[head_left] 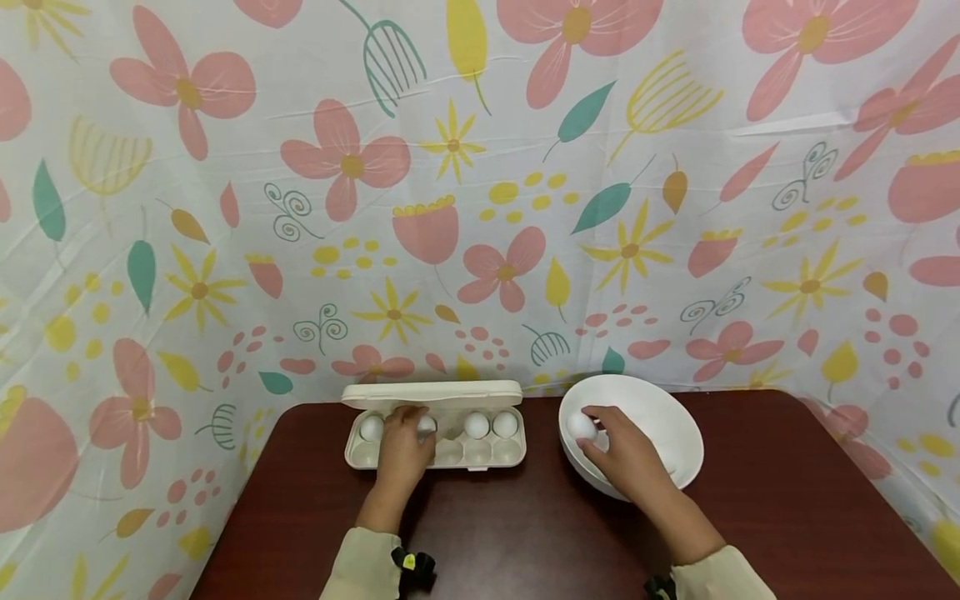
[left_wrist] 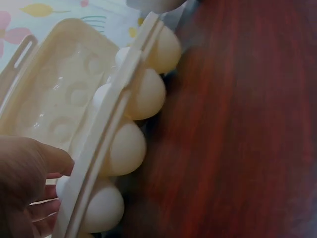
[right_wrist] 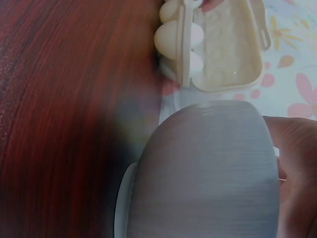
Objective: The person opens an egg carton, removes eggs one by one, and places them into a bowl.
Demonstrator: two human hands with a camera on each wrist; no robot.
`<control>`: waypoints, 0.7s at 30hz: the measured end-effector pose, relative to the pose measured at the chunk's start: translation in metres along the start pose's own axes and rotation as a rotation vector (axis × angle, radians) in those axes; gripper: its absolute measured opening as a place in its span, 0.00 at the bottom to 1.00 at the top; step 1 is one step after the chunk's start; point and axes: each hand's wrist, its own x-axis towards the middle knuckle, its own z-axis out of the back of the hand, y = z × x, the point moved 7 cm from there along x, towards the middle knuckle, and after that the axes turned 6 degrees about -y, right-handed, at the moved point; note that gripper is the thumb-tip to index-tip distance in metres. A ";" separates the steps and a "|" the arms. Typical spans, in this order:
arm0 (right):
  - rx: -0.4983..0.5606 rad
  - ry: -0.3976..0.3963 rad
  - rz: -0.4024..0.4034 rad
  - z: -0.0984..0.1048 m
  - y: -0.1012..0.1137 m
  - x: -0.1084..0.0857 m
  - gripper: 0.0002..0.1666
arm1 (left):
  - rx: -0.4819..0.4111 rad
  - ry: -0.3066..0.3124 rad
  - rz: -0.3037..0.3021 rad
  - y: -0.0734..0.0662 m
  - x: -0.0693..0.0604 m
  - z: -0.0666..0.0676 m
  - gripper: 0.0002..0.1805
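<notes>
A pale plastic egg carton with its lid raised stands at the back left of the table. Several white eggs sit in its far row, one being the egg at the right end. My left hand reaches into the carton and grips a white egg in that row, partly hidden by the fingers. Over the left part of a white bowl, my right hand pinches another white egg between thumb and fingers. The bowl's outer wall fills much of the right wrist view.
The dark red-brown wooden table carries the carton and, to its right, the bowl. Behind them hangs a white cloth with flower and leaf prints, close to the table's back edge.
</notes>
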 end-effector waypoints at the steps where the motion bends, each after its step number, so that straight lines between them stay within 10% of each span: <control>1: 0.003 0.004 -0.002 -0.001 0.000 0.000 0.28 | -0.004 0.010 0.008 0.001 0.000 0.000 0.23; 21: -0.016 0.044 -0.036 -0.013 -0.006 0.004 0.24 | 0.081 0.027 -0.033 0.004 -0.002 -0.008 0.22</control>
